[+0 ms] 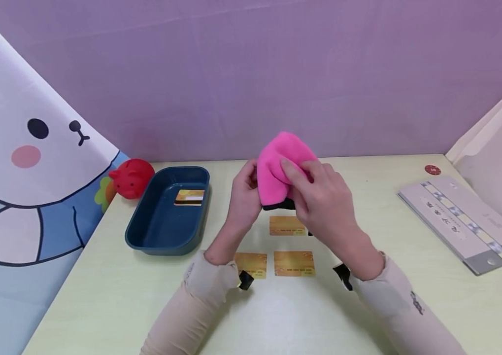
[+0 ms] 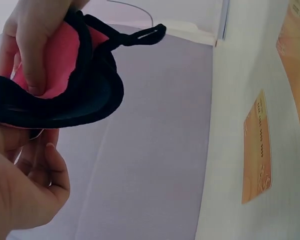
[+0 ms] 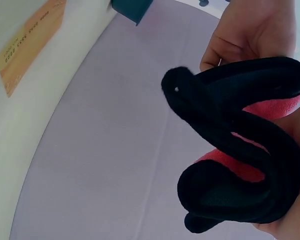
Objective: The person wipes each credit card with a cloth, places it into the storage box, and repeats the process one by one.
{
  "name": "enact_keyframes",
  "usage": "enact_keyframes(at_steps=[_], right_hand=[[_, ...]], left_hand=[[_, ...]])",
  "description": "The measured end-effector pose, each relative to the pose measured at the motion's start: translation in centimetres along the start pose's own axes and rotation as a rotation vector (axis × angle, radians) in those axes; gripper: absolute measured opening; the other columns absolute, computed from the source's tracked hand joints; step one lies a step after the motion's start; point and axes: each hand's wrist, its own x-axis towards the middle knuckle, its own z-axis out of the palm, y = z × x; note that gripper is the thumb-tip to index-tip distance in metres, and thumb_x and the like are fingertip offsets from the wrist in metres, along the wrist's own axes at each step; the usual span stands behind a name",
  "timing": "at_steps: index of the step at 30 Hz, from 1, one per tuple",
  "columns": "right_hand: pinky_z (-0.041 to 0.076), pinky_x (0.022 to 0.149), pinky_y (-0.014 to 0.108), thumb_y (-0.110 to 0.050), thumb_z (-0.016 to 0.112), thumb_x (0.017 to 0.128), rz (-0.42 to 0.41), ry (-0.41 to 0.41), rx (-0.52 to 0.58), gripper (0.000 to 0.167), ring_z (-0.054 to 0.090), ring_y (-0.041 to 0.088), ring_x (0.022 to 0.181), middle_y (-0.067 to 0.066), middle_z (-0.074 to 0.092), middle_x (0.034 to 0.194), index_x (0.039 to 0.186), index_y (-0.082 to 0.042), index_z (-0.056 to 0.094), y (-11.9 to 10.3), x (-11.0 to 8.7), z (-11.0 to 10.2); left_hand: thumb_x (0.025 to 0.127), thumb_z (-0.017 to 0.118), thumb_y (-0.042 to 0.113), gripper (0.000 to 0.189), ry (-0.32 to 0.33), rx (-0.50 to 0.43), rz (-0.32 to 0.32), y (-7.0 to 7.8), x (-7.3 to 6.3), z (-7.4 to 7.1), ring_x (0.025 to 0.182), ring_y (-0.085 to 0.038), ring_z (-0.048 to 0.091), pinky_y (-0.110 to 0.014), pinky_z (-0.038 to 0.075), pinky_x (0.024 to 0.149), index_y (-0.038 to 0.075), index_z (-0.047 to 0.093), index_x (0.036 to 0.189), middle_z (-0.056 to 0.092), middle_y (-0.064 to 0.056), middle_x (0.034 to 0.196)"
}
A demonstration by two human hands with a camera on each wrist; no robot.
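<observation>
Up over the table, both hands hold a soft pink cloth item (image 1: 283, 148) with black edging. Its dark inside and a narrow black loop (image 2: 145, 37) show in the left wrist view. My left hand (image 1: 245, 197) grips its left side with curled fingers, some hidden behind the cloth. From the right, my right hand (image 1: 323, 199) pinches a fold of the pink cloth between thumb and fingers. The right wrist view has the black rim (image 3: 270, 145) bent into an S shape. Beneath the hands, a gold card (image 1: 287, 225) lies on the table.
Two more gold cards lie nearer, one (image 1: 295, 264) beside another (image 1: 252, 264) partly behind the left wrist. A dark blue tray (image 1: 144, 231) at left contains a gold card (image 1: 189, 197). Behind it sits a red piggy bank (image 1: 133, 178). Grey folder (image 1: 463, 222) and red chip (image 1: 432, 170) lie right.
</observation>
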Motion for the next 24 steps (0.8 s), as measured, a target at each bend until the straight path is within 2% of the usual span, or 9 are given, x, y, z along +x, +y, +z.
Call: enact_keyframes(at_steps=[2, 5, 7, 11, 16, 19, 24], right_hand=[[0.050, 0.059, 0.044, -0.011, 0.065, 0.094, 0.011, -0.003, -0.006, 0.034, 0.058, 0.037, 0.075, 0.019, 0.063, 0.100, 0.127, -0.012, 0.068, 0.0, -0.1, 0.1], [0.050, 0.059, 0.045, -0.009, 0.066, 0.092, 0.027, 0.004, -0.005, 0.035, 0.058, 0.038, 0.075, 0.020, 0.064, 0.099, 0.127, -0.012, 0.069, 0.1, -0.1, 0.2], [0.050, 0.058, 0.045, -0.008, 0.067, 0.090, 0.038, 0.010, -0.001, 0.036, 0.058, 0.038, 0.075, 0.020, 0.064, 0.099, 0.126, -0.012, 0.069, 0.3, -0.1, 0.2], [0.050, 0.059, 0.045, -0.008, 0.068, 0.090, 0.066, 0.002, -0.004, 0.037, 0.058, 0.038, 0.075, 0.021, 0.065, 0.100, 0.126, -0.013, 0.069, 0.8, 0.0, 0.0], [0.050, 0.059, 0.047, -0.008, 0.065, 0.092, 0.113, -0.010, -0.014, 0.033, 0.058, 0.038, 0.077, 0.022, 0.065, 0.098, 0.125, -0.012, 0.070, 1.9, 0.1, -0.3], [0.051, 0.062, 0.050, -0.007, 0.062, 0.093, 0.157, -0.004, -0.021, 0.033, 0.060, 0.040, 0.081, 0.024, 0.066, 0.098, 0.124, -0.011, 0.070, 2.9, 0.1, -0.6], [0.050, 0.067, 0.054, -0.004, 0.058, 0.092, 0.260, 0.026, -0.037, 0.035, 0.060, 0.042, 0.088, 0.025, 0.066, 0.101, 0.125, -0.009, 0.070, 4.5, 0.1, -1.6]], left_hand=[[0.093, 0.054, -0.011, 0.028, -0.002, 0.001, -0.014, 0.1, 0.0, 0.0, 0.075, -0.014, 0.052, -0.023, 0.045, 0.066, -0.002, 0.061, 0.118, 0.058, -0.003, 0.083], [0.093, 0.052, -0.012, 0.027, -0.016, 0.005, -0.024, 0.2, 0.0, 0.0, 0.074, -0.015, 0.051, -0.023, 0.044, 0.062, -0.001, 0.060, 0.117, 0.057, -0.003, 0.083], [0.093, 0.052, -0.012, 0.026, -0.028, 0.010, -0.022, 0.3, 0.0, 0.0, 0.073, -0.015, 0.050, -0.023, 0.043, 0.061, -0.001, 0.059, 0.116, 0.058, -0.008, 0.083], [0.095, 0.054, -0.009, 0.025, -0.035, 0.037, -0.005, 0.4, 0.1, -0.1, 0.077, -0.015, 0.056, -0.023, 0.047, 0.067, -0.001, 0.059, 0.118, 0.064, -0.020, 0.092], [0.096, 0.061, -0.002, 0.026, -0.027, 0.048, 0.006, 0.5, 0.4, -0.5, 0.077, -0.012, 0.060, -0.022, 0.051, 0.071, 0.000, 0.060, 0.122, 0.066, -0.025, 0.094], [0.096, 0.064, 0.001, 0.028, -0.017, 0.034, 0.008, 0.6, 0.6, -0.9, 0.075, -0.012, 0.059, -0.022, 0.049, 0.069, 0.001, 0.061, 0.123, 0.064, -0.022, 0.092], [0.096, 0.064, 0.004, 0.029, 0.025, 0.020, 0.000, 0.9, 0.9, -1.8, 0.077, -0.011, 0.057, -0.022, 0.048, 0.072, 0.002, 0.060, 0.125, 0.066, -0.006, 0.089]])
